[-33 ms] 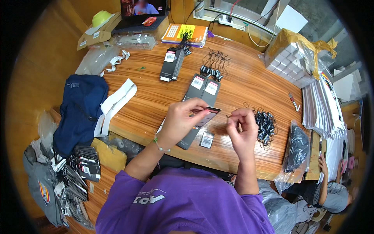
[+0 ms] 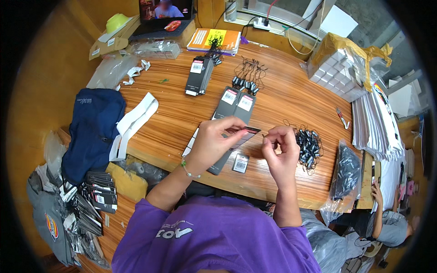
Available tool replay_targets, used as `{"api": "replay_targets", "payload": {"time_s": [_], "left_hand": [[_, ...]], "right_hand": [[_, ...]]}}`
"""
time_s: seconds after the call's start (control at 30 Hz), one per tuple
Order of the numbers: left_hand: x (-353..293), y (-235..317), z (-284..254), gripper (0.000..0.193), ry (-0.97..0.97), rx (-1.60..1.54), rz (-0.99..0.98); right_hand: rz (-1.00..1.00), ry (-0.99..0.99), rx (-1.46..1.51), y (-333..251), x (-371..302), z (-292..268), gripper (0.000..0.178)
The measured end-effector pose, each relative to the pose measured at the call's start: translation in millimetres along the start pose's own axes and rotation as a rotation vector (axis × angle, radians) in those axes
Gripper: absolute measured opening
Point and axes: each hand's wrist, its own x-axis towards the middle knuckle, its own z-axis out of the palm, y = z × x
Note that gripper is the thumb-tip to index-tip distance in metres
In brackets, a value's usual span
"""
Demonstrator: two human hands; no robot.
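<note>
My left hand (image 2: pixel 218 139) pinches a dark hang tag (image 2: pixel 247 135) between thumb and fingers, above the table's near middle. Close to the tag's right corner, my right hand (image 2: pixel 281 148) is closed in a pinch; whatever is between its fingertips is too small to make out. Beneath my left hand lie long grey hang tags (image 2: pixel 244 114) with white barcode stickers, partly covered by the hand. A small tag with a barcode sticker (image 2: pixel 241 163) rests between my forearms. Right of my right hand is a heap of black string loops (image 2: pixel 309 148) with small plastic fasteners.
A stack of strung tags (image 2: pixel 199 75) lies farther back, before orange notebooks (image 2: pixel 227 41). Left are a navy bag (image 2: pixel 93 132) and a white paper strip (image 2: pixel 136 118). Right are snips (image 2: pixel 342 117), a bag of black strings (image 2: pixel 347 175), a wrapped box pack (image 2: pixel 337 68) and another person's hand (image 2: pixel 377 193).
My right hand has moved slightly left, so its fingertips are closer to the corner of the tag in my left hand. The view has shifted a little.
</note>
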Motion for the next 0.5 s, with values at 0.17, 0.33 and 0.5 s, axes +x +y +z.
{"api": "replay_targets", "payload": {"time_s": [0.17,0.33,0.5], "left_hand": [[2.8,12.6,13.1,0.014,-0.052,-0.021,0.093],[10.1,11.2,11.9,0.015,-0.096,0.037,0.17],[13.0,9.9,9.2,0.015,-0.113,0.096,0.204]], "right_hand": [[-0.032,0.031,-0.048,2.2,0.4,-2.3,0.023],[-0.032,0.005,-0.063,6.3,5.9,-5.9,0.026],[-0.047,-0.019,-0.023,11.2,7.2,-5.2,0.028]]}}
